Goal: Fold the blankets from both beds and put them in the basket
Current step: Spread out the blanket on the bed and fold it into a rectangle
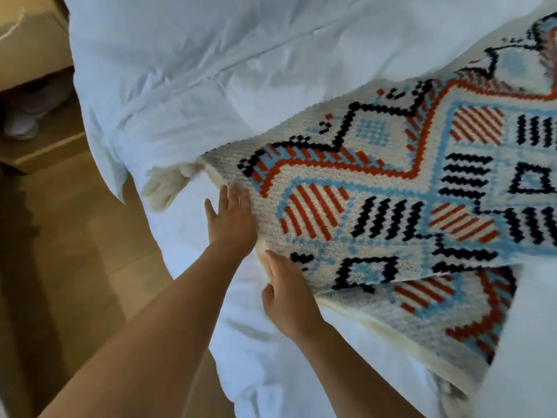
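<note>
Now, with the patterned knit blanket [376, 188] lying folded over on the white bed [211, 70], the left hand [232, 218] and right hand [289, 297] rest flat and open on its near edge and should line up the layers evenly before folding again.

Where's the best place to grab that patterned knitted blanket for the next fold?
Probably the near short edge of the cream knitted blanket with red, blue and black geometric patterns, where the left hand and right hand rest flat. Come from the bedside: its layers are stacked there, with a cream tassel marking the corner.
</note>
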Motion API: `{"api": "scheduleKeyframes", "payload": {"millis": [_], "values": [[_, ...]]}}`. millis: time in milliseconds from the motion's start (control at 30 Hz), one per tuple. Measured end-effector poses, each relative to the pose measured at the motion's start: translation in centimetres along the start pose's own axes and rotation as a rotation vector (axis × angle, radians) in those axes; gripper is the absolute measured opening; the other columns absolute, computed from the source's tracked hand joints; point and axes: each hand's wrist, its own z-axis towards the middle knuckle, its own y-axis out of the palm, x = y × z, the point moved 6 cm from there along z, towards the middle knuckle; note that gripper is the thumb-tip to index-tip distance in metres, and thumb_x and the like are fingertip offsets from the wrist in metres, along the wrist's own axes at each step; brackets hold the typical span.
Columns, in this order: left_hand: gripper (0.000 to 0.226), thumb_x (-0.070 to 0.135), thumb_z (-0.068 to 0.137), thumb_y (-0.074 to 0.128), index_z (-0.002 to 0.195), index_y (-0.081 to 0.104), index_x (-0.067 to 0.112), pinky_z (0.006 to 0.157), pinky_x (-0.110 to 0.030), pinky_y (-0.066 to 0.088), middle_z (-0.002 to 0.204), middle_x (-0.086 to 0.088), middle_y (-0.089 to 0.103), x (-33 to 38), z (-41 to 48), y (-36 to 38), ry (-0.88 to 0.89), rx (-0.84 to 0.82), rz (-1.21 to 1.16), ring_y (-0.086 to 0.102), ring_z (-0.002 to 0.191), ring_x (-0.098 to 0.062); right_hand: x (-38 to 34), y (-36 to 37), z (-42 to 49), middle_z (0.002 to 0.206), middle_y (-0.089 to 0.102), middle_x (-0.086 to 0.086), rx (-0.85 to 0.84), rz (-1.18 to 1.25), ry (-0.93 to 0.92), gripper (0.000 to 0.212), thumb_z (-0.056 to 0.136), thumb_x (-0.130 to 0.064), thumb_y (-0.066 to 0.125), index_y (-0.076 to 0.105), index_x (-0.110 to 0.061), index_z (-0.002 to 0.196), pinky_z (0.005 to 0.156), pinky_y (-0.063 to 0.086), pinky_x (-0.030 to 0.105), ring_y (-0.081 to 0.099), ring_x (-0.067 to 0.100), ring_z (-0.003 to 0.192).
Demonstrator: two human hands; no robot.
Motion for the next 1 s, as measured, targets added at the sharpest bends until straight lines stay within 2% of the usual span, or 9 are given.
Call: {"api": "scheduleKeyframes", "payload": {"millis": [167, 267, 400, 467, 567, 667, 767, 900, 1000], "values": [[0.055, 0.006, 0.084, 0.045, 0.139, 0.035, 0.008, 0.113, -0.05, 0.011, 0.147, -0.013, 0.034, 7.2, -5.0, -1.7, 0.35, 0.144, -0.18, 0.019, 0.141, -0.029, 2.1, -5.9, -4.9, 0.099, 0.06, 0.017, 0.343, -0.009, -0.051, 0.037, 0.068, 0.008, 0.055, 0.059, 0.0, 0.104, 0.078, 0.052, 0.04, 0.057, 0.033, 0.092], [0.043, 0.014, 0.07, 0.064, 0.112, 0.063, 0.004, 0.091, -0.045, 0.044, 0.108, -0.016, 0.065, 14.8, -11.2, -2.8, 0.836, 0.356, -0.202, 0.06, 0.105, -0.033, 6.8, -8.9, -10.0, 0.084, 0.057, 0.017, 0.475, -0.109, 0.041, 0.027, 0.059, 0.01, 0.055, 0.06, 0.0, 0.084, 0.067, 0.049, 0.039, 0.052, 0.03, 0.08], [0.036, 0.023, 0.062, 0.068, 0.098, 0.068, 0.015, 0.066, -0.026, 0.042, 0.083, -0.001, 0.063, 22.9, -18.9, 0.6, 1.128, 0.257, -0.095, 0.058, 0.076, -0.021, 14.2, -12.1, -16.3, 0.08, 0.059, 0.018, 0.449, -0.294, 0.21, 0.031, 0.051, 0.002, 0.075, 0.06, -0.002, 0.078, 0.064, 0.05, 0.044, 0.058, 0.039, 0.073], [0.043, 0.031, 0.073, 0.059, 0.113, 0.061, 0.017, 0.074, -0.03, 0.04, 0.099, -0.003, 0.061, 25.6, -20.9, 3.7, 1.078, 0.12, 0.017, 0.055, 0.09, -0.021, 17.5, -13.1, -18.6, 0.093, 0.061, 0.018, 0.383, -0.346, 0.391, 0.041, 0.057, -0.016, 0.081, 0.061, -0.005, 0.09, 0.071, 0.049, 0.043, 0.058, 0.038, 0.086], [0.052, 0.024, 0.091, 0.044, 0.14, 0.028, 0.014, 0.097, -0.039, 0.033, 0.134, -0.008, 0.041, 27.2, -21.2, 7.4, 0.84, 0.033, 0.158, 0.039, 0.121, -0.028, 20.7, -12.9, -20.8, 0.128, 0.047, 0.015, 0.29, -0.34, 0.605, 0.056, 0.077, -0.036, 0.068, 0.049, -0.014, 0.124, 0.089, 0.045, 0.041, 0.045, 0.032, 0.115], [0.054, 0.015, 0.085, 0.053, 0.134, 0.033, 0.016, 0.092, -0.036, 0.037, 0.126, -0.006, 0.047, 28.3, -21.5, 7.9, 0.709, 0.076, 0.133, 0.045, 0.113, -0.027, 21.9, -12.7, -20.9, 0.126, 0.049, 0.012, 0.286, -0.115, 0.612, 0.05, 0.086, -0.03, 0.062, 0.044, -0.017, 0.131, 0.094, 0.046, 0.034, 0.049, 0.026, 0.116], [0.034, 0.019, 0.073, 0.067, 0.105, 0.058, 0.02, 0.076, -0.03, 0.044, 0.099, 0.001, 0.06, 29.2, -22.5, 6.4, 0.661, 0.155, 0.082, 0.056, 0.091, -0.02, 21.6, -13.6, -20.3, 0.119, 0.056, 0.01, 0.341, 0.082, 0.549, 0.05, 0.084, -0.026, 0.065, 0.047, -0.014, 0.129, 0.095, 0.045, 0.033, 0.056, 0.026, 0.112], [0.026, 0.013, 0.088, 0.047, 0.112, 0.056, 0.014, 0.082, -0.034, 0.038, 0.107, -0.005, 0.057, 29.4, -23.5, 6.5, 0.536, 0.171, -0.151, 0.051, 0.099, -0.025, 22.8, -14.4, -22.4, 0.123, 0.057, 0.009, 0.523, 0.318, 0.629, 0.041, 0.088, -0.019, 0.057, 0.043, -0.01, 0.127, 0.092, 0.048, 0.034, 0.056, 0.026, 0.112], [0.026, 0.007, 0.081, 0.043, 0.097, 0.064, 0.008, 0.072, -0.035, 0.046, 0.09, -0.009, 0.063, 29.5, -25.8, 5.5, 0.527, 0.266, -0.231, 0.058, 0.083, -0.029, 23.7, -13.9, -24.4, 0.116, 0.06, 0.013, 0.576, 0.479, 0.758, 0.026, 0.092, -0.009, 0.044, 0.05, -0.006, 0.117, 0.077, 0.041, 0.025, 0.057, 0.027, 0.105]]}}
